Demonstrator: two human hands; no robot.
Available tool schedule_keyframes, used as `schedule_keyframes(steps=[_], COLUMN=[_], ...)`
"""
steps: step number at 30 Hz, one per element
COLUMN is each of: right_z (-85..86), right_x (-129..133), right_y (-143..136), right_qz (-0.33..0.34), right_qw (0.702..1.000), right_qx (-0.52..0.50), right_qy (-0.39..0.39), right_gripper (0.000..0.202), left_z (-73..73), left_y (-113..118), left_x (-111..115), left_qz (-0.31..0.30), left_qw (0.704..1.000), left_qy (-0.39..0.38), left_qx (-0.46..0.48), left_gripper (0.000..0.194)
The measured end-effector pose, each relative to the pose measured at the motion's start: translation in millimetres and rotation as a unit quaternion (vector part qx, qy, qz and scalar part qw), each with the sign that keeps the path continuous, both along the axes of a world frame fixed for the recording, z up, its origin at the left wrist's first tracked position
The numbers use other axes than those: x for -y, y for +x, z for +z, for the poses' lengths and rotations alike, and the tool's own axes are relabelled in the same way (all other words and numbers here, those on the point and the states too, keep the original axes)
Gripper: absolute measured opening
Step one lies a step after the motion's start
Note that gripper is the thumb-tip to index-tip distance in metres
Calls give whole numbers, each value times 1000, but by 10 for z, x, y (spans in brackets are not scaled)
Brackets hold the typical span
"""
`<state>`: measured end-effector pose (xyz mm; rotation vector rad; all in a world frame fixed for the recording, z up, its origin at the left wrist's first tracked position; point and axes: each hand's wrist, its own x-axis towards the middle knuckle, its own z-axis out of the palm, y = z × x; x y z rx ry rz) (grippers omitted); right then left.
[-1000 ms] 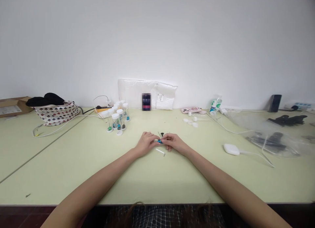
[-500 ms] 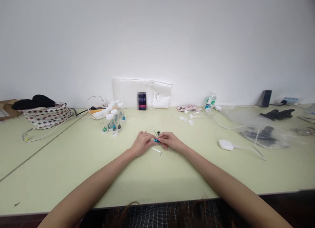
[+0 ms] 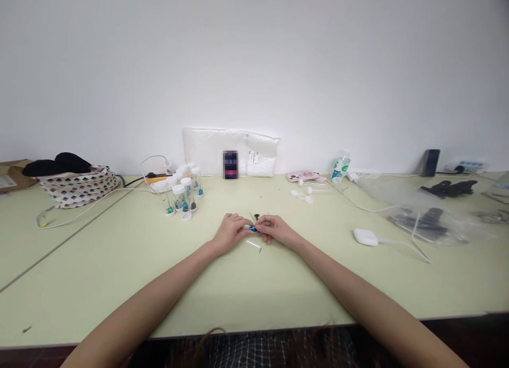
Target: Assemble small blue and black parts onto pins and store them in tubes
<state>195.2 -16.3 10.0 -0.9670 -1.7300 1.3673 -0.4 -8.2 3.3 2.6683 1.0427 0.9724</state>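
Observation:
A small blue metal part (image 3: pixel 252 228) is pinched between my two hands over the middle of the table. My left hand (image 3: pixel 231 232) grips its left side with thumb and fingers. On its right side, the fingertips of my right hand (image 3: pixel 276 230) are closed on it. Just behind the fingers stands a small black round-topped piece (image 3: pixel 256 217), with a thin rod beside it. An L-shaped metal key (image 3: pixel 253 246) lies on the table in front of my hands.
Clear tubes with white caps (image 3: pixel 178 197) stand at the left, near a patterned cloth bag (image 3: pixel 79 187). A phone (image 3: pixel 230 165) leans on white packaging (image 3: pixel 202 150). At right are a white adapter (image 3: pixel 365 237), a bottle (image 3: pixel 341 166) and plastic bags (image 3: pixel 441 225).
The view has shifted very slightly. Both hands keep nearly the same position and still hold the blue part.

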Motion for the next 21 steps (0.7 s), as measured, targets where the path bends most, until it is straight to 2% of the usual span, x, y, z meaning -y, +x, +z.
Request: schedule_keyframes(steps=[21], right_z=[-13], right_x=[-16], right_y=[4], right_qz=[-1], right_qw=[1000], right_qx=[6], right_qy=[3], right_gripper=[33], left_z=[-29], left_y=[4], left_x=[-21], left_qz=[-4], left_qw=[1000], left_qy=[10], left_qx=[6], left_gripper=[30])
